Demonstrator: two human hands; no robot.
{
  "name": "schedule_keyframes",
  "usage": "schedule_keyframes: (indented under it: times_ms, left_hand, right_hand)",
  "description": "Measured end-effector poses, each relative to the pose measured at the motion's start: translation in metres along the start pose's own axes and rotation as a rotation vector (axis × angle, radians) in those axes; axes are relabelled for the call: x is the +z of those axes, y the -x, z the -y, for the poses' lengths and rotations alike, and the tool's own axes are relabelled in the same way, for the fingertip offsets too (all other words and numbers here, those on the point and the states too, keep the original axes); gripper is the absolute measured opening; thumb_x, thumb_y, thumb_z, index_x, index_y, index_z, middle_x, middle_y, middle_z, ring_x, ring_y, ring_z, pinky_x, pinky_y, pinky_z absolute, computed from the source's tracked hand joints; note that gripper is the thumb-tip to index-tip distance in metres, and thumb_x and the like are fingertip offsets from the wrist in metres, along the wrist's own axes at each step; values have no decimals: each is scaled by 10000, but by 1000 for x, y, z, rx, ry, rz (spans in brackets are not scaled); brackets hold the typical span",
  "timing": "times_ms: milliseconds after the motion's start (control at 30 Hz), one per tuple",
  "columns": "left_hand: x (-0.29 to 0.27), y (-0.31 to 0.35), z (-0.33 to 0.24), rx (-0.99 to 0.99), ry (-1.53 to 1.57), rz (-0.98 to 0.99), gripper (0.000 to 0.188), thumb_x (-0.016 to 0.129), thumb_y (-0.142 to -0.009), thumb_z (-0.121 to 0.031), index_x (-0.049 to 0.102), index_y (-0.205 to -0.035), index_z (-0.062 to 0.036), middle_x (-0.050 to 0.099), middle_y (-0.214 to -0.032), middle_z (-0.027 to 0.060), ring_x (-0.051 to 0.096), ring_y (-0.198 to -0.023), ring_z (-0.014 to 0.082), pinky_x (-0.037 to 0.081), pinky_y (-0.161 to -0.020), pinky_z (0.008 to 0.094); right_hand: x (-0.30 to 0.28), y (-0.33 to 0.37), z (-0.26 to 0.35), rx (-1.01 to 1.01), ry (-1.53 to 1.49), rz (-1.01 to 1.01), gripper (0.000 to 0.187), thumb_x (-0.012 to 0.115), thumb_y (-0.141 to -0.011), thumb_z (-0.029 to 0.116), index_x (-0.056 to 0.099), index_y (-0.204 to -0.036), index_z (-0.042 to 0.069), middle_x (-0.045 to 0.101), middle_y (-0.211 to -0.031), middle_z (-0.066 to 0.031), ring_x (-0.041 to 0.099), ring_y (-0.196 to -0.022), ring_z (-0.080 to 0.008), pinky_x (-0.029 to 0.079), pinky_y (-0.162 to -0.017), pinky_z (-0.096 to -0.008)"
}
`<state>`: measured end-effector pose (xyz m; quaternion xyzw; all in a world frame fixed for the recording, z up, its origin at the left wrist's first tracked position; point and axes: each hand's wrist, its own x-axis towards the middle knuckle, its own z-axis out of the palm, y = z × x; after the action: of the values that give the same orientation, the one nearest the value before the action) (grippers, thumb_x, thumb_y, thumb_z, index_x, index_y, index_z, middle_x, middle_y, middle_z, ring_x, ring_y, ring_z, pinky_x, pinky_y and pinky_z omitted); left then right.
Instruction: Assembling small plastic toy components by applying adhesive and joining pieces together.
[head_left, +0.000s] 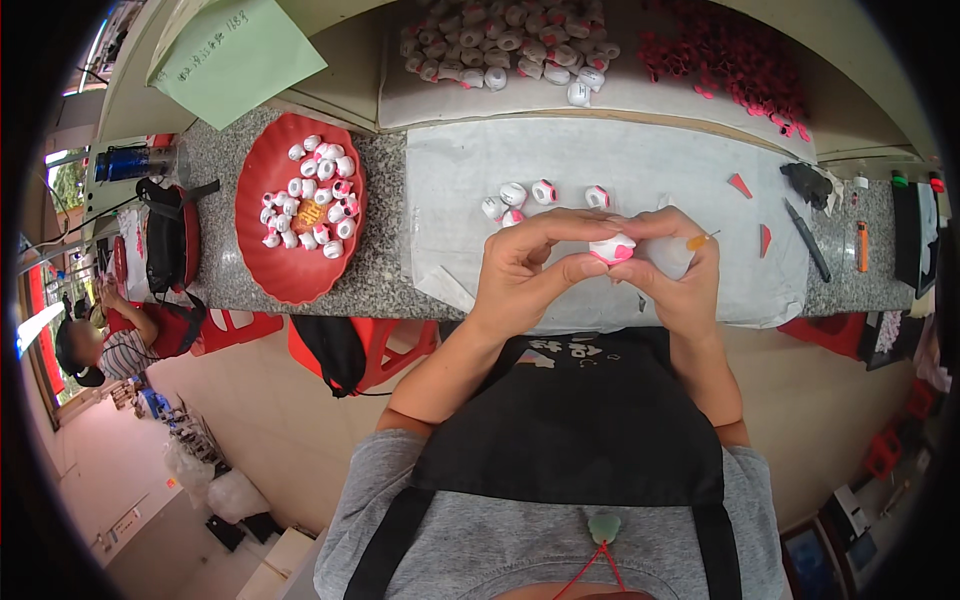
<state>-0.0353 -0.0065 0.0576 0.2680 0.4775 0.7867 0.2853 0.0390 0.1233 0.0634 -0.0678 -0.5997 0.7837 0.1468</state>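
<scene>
A small rounded white-and-pink piece (612, 246), like a small moulded figure part, is pinched between both hands above the paper-covered table. My left hand (522, 262) grips its left side with thumb and forefinger. From the other side, the thumb and fingertips of my right hand (690, 300) close on it. Tucked in the right palm is a small translucent squeeze bottle (672, 258) with an orange base to its thin needle tip, which points to the right. Just beyond the left hand lie several similar white-and-pink pieces (544, 191) on the white paper (450, 160).
A red scalloped dish (262, 255) of such pieces stands left. On the shelf behind are a heap of white pieces (500, 40) and many pink bits (730, 60). A dark pen (808, 243), red slips (740, 185) and an orange lighter (862, 246) lie right. Another person (125, 335) sits far left.
</scene>
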Motion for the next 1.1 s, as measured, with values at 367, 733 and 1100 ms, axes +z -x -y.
schedule_keyframes:
  times_ms: [367,733,1100]
  left_hand:
    - [3,3,-4,-96,16,-24,226,524,-740,2,515,-965,29,525,-988,109,488,-916,151,371,-798,260]
    - [11,9,5,-23,-52,-160,240,529,-737,4,501,-975,22,522,-985,106,483,-929,161,339,-854,281]
    - [-51,7,10,61,-347,-220,225,604,-653,8,564,-873,-14,531,-906,96,492,-870,177,350,-808,292]
  right_hand:
    - [0,1,2,91,-38,-19,230,606,-641,-38,501,-846,-37,546,-818,-125,539,-634,-147,455,-528,-239]
    - [2,3,-4,70,-68,-49,204,574,-654,-46,507,-847,-36,550,-838,-137,544,-674,-150,454,-530,-237]
    - [5,-8,-14,166,201,90,351,584,-664,12,492,-1001,-14,520,-676,-40,458,-582,-83,386,-500,-192]
